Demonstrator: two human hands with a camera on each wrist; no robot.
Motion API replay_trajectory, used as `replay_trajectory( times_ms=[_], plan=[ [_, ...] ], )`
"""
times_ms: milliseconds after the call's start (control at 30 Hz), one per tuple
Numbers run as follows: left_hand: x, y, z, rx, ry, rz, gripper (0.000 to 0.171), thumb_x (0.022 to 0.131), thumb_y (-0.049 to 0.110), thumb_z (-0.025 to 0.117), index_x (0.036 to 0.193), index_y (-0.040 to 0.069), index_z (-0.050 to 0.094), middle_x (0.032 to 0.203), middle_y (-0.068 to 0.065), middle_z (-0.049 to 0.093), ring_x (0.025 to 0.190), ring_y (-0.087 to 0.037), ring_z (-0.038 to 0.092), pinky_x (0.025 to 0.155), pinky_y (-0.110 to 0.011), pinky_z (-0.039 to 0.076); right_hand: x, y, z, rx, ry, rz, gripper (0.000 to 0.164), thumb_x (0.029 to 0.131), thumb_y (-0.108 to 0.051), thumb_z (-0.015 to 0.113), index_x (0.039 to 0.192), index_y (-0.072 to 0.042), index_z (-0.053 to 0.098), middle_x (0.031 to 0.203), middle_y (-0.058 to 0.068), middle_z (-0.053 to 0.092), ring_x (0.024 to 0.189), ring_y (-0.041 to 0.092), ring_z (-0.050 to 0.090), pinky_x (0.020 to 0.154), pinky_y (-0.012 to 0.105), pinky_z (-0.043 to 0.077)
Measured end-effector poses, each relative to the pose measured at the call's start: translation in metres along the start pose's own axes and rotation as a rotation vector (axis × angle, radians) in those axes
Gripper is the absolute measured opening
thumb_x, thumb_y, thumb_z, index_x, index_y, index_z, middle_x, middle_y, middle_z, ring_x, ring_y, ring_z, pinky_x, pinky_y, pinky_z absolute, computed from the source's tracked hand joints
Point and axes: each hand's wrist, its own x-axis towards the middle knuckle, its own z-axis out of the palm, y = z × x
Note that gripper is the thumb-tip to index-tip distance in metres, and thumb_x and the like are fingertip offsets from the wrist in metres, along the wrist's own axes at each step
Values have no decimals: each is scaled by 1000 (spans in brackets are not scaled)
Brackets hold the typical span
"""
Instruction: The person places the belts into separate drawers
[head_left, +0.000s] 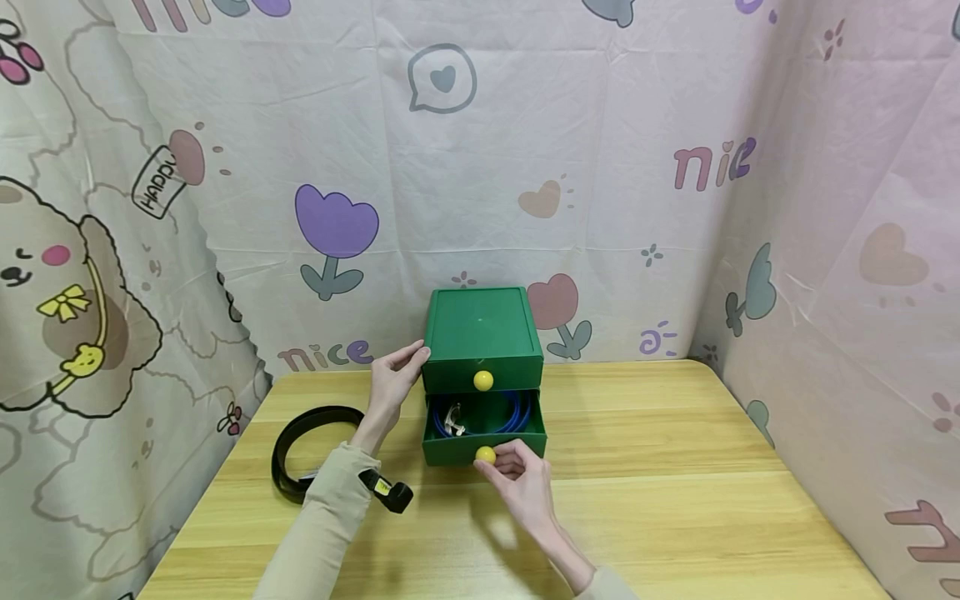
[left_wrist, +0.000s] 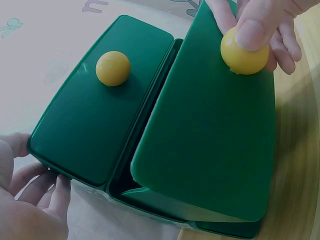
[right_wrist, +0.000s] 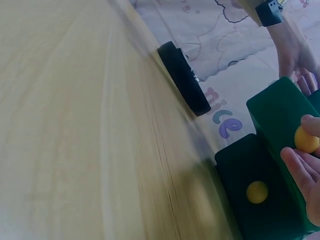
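A small green two-drawer box [head_left: 483, 325] stands on the table with its lower drawer [head_left: 450, 452] pulled out. Inside that drawer lies a coiled blue cord [head_left: 517, 410] with a shiny silvery piece [head_left: 453, 419]. My right hand [head_left: 525, 483] pinches the lower yellow knob [head_left: 485, 455] between thumb and fingers, as the left wrist view also shows. My left hand [head_left: 392, 385] touches the box's upper left side, its fingers [left_wrist: 35, 185] extended against the edge. The upper drawer [left_wrist: 100, 115] is closed, with its own yellow knob [left_wrist: 113, 68] untouched.
A coiled black belt [head_left: 281, 454] lies on the wooden table [head_left: 675, 467] left of the box, partly behind my left forearm. A black device [head_left: 390, 492] with a yellow label is on my left wrist. A printed cloth [head_left: 465, 167] hangs behind and at both sides.
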Motion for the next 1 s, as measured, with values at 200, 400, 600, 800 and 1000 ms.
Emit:
replay_trajectory(
  times_ms=[200, 400, 600, 800, 1000],
  plan=[
    [0, 1, 1, -1, -4, -6, 38, 98, 16, 66, 134, 2, 64, 135, -19, 64, 92, 11, 65, 84, -11, 53, 2, -1, 2, 23, 12, -9, 20, 76, 3, 84, 88, 3, 68, 78, 18, 75, 66, 7, 68, 64, 18, 57],
    [0, 1, 0, 22, -10, -7, 39, 98, 17, 66, 135, 4, 64, 135, -16, 65, 92, 12, 64, 83, -10, 52, 9, 16, 5, 12, 12, 15, 20, 77, 3, 83, 90, 6, 67, 80, 20, 75, 67, 9, 69, 64, 17, 56],
    [-1, 1, 1, 18, -8, -11, 38, 98, 17, 67, 134, 5, 65, 135, -16, 65, 92, 11, 65, 83, -11, 53, 15, 31, 8, 25, 26, -13, 19, 78, -1, 84, 90, -1, 69, 79, 15, 76, 67, 9, 69, 63, 17, 56],
    [-1, 1, 1, 22, -15, -3, 39, 98, 18, 66, 135, 5, 64, 137, -18, 63, 93, 12, 65, 82, -11, 52, 19, 35, 7, 40, 18, -49, 19, 78, -9, 86, 89, -7, 70, 79, 12, 76, 68, 8, 69, 63, 18, 57],
    [-1, 1, 0, 15, -18, 2, 39, 98, 17, 66, 135, 4, 64, 138, -19, 63, 94, 11, 65, 83, -11, 52, 22, 38, 8, 26, 22, -78, 19, 81, -13, 85, 91, -6, 70, 81, 13, 76, 69, 6, 69, 64, 19, 58]
  ],
)
